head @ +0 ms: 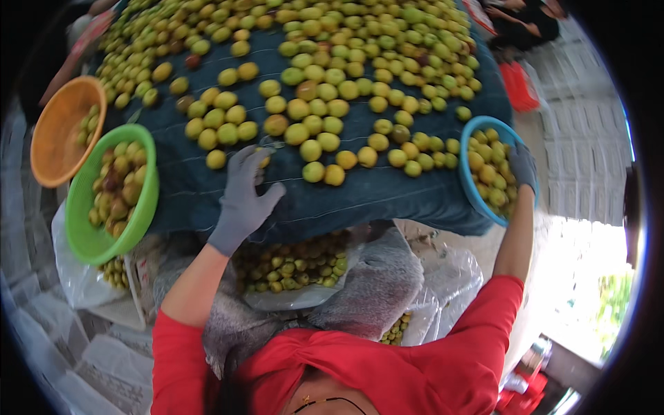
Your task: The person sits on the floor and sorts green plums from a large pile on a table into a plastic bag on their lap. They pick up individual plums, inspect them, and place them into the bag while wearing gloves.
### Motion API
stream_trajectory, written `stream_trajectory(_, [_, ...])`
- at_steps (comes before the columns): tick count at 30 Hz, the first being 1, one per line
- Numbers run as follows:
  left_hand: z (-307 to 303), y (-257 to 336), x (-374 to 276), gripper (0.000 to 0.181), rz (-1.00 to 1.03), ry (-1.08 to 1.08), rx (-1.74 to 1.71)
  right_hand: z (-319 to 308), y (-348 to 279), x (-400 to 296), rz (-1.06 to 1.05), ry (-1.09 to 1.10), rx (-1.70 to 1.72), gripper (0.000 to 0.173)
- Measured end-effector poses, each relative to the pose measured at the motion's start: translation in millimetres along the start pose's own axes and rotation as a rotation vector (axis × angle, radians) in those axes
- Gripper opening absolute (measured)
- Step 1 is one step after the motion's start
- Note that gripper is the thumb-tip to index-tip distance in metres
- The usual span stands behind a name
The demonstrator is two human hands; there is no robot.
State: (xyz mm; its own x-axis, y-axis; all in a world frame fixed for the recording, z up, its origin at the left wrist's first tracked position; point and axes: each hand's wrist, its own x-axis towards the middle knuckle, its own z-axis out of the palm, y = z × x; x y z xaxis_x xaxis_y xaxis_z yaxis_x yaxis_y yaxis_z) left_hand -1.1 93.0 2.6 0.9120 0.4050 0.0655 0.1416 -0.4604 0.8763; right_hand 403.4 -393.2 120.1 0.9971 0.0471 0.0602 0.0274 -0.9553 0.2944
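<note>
My left hand (244,192), in a grey glove, is over the blue cloth-covered table (207,199) with thumb and fingers spread. A yellow plum-like fruit (264,157) shows partly behind its fingertips; whether they touch it is unclear. To the right, my gloved right hand (523,165) reaches over the edge of a blue plastic basket (470,194). Yellow-green fruits (486,174) fill this basket, and the right fingertips are not clear enough to show a grip. Loose fruits (314,124) lie scattered between my hands, thickening into a heap (363,26) toward the far side.
At the left edge stand a green basket (150,207) of fruit and an orange basket (52,145) with a few. Fruit in a plastic-lined container (290,272) sits below the table edge. Other people (529,26) are at both far sides. A red bag (519,85) lies at right.
</note>
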Motion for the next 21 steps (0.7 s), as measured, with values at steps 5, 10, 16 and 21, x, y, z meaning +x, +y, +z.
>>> stream_trajectory(5, [-10.3,11.6,-2.3,0.061,-0.119,-0.033,-0.17,-74.5,-157.9,-94.4,-0.554,0.152,0.759,0.033])
stream_trajectory(10, [-19.2,18.1,-4.9,0.064,-0.245,0.001,0.005,-66.8,-325.7,-186.6,-1.039,-0.151,0.96,0.029])
stream_trajectory(16, [-34.5,11.9,-1.2,0.082,-0.239,0.151,0.436,-43.4,-413.0,-206.6,-1.241,0.033,0.653,0.032])
stream_trajectory(21, [-50.2,-12.3,-7.8,0.099,-0.288,0.135,0.359,-49.0,-403.9,-201.0,-1.11,-0.2,0.68,0.036])
